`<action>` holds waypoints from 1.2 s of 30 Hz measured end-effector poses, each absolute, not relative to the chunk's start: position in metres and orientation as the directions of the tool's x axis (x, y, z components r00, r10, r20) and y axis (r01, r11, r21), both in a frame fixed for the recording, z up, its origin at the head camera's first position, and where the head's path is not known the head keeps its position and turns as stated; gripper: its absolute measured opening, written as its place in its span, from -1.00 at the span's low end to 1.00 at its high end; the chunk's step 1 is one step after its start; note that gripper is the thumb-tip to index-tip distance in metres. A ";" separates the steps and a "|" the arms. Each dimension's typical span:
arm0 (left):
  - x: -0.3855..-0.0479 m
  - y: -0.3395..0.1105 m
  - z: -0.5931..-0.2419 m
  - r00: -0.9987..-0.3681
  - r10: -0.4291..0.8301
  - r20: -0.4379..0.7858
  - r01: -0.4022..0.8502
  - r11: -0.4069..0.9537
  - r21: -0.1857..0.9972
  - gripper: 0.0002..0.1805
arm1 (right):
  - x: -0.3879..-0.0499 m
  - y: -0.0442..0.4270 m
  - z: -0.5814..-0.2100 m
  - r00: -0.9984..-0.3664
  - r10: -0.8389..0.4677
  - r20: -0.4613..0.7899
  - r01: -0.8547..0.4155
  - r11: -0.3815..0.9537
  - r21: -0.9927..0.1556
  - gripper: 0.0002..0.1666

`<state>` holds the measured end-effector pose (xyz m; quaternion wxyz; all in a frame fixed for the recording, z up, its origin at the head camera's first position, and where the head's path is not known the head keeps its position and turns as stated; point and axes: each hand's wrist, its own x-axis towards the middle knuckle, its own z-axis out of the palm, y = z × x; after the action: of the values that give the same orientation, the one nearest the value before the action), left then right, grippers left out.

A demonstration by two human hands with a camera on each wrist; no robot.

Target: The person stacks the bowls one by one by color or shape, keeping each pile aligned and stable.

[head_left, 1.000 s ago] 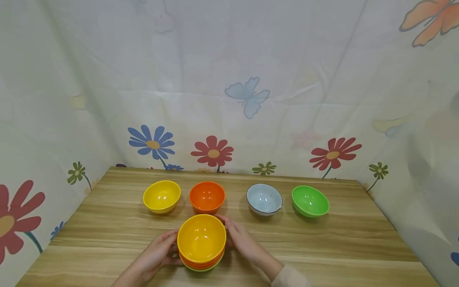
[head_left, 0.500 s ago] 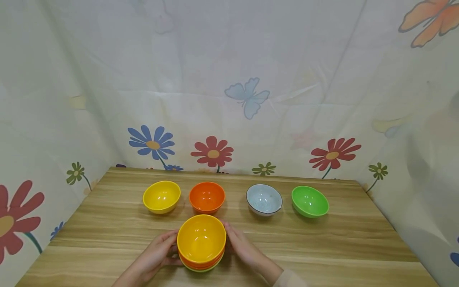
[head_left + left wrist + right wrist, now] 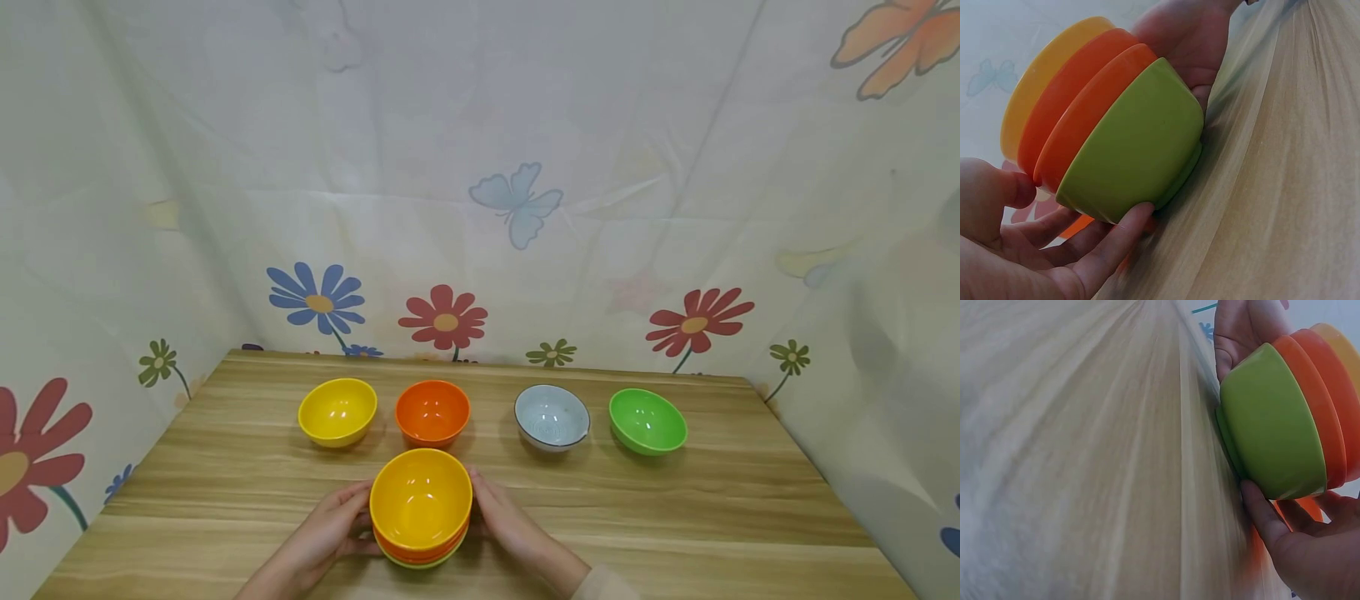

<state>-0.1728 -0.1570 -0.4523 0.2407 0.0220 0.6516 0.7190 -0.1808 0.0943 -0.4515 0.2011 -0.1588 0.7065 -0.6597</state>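
A stack of nested bowls point(image 3: 422, 504) stands at the near middle of the table, between both hands. Its top bowl is yellow, two orange ones sit under it, and a green bowl point(image 3: 1138, 140) is lowest, its foot at the tabletop. My left hand point(image 3: 330, 529) holds the stack from the left; in the left wrist view its thumb is near the orange rims and a fingertip lies low on the green wall. From the right, my right hand point(image 3: 513, 525) cups the other side, with a finger low against the green bowl in the right wrist view.
Behind the stack, single bowls stand in a row: yellow point(image 3: 337, 412), orange point(image 3: 432, 413), grey-white with a dark rim point(image 3: 552, 417), and green point(image 3: 648, 422). The orange one is just beyond the stack. A flower-printed curtain point(image 3: 360, 208) encloses the wooden table point(image 3: 712, 517).
The right hand's fingers have drawn back a little, from the stack's far right side toward me. The stack, the left hand and the row of bowls look unmoved.
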 end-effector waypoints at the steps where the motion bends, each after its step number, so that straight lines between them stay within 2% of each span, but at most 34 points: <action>1: -0.173 -0.157 -0.452 -0.883 0.375 -0.282 -0.317 -0.035 0.948 -0.37 | -0.181 0.094 -0.452 -0.869 -0.489 -0.076 0.043 0.078 -0.996 -0.26; 11: -0.173 -0.157 -0.452 -0.882 0.380 -0.278 -0.314 -0.034 0.949 -0.36 | -0.179 0.094 -0.451 -0.873 -0.482 -0.075 0.047 0.070 -0.996 -0.26; 22: -0.176 -0.162 -0.449 -0.901 0.371 -0.226 -0.258 -0.038 0.965 -0.46 | -0.181 0.094 -0.452 -0.859 -0.503 -0.098 0.085 0.050 -0.995 -0.24; 29: -0.181 -0.172 -0.445 -0.932 0.279 -0.232 -0.243 -0.006 0.970 -0.42 | -0.182 0.095 -0.452 -0.844 -0.527 -0.100 0.109 0.015 -0.994 -0.26; 36: -0.188 -0.190 -0.437 -0.962 0.088 -0.260 -0.254 0.073 0.964 -0.40 | -0.182 0.095 -0.451 -0.844 -0.526 -0.103 0.111 0.017 -0.994 -0.29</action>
<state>-0.1884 -0.1902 -0.4372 0.1260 -0.0576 0.7215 0.6784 -0.1824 0.0952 -0.4511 0.2328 -0.1538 0.6739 -0.6842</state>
